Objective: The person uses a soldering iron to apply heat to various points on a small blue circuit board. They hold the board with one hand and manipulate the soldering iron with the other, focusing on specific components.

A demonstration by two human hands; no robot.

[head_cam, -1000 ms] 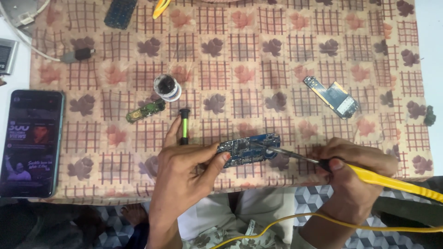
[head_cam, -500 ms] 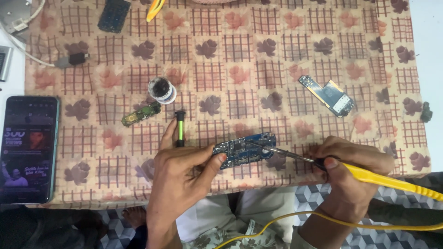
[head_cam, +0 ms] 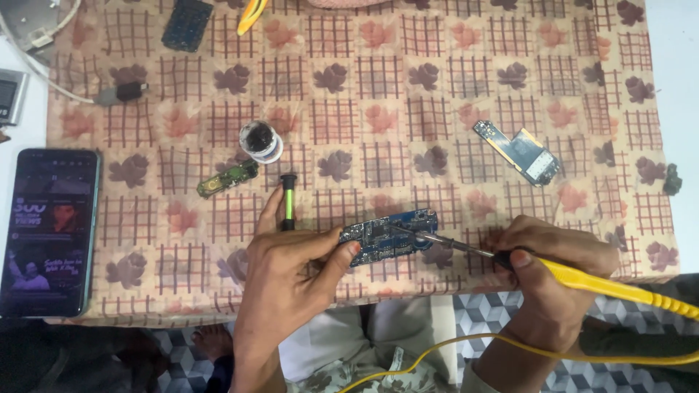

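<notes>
A blue circuit board (head_cam: 389, 235) lies on the leaf-patterned cloth (head_cam: 378, 102) near the table's front edge. My left hand (head_cam: 291, 273) pinches the board's left end between thumb and fingers. My right hand (head_cam: 550, 273) grips a yellow-handled soldering iron (head_cam: 582, 280). Its metal tip rests on the right part of the blue board. A yellow cord (head_cam: 510, 348) runs from the iron below the table edge.
A green-handled screwdriver (head_cam: 288, 201), a small green board (head_cam: 227, 178) and a round black-filled tin (head_cam: 259, 140) lie behind my left hand. Another board (head_cam: 526, 153) lies at right. A lit phone (head_cam: 47, 231) rests at the left edge. A dark keypad part (head_cam: 186, 23) sits far back.
The view has shifted slightly. Both hands keep their holds, and the iron's tip stays on the blue board.
</notes>
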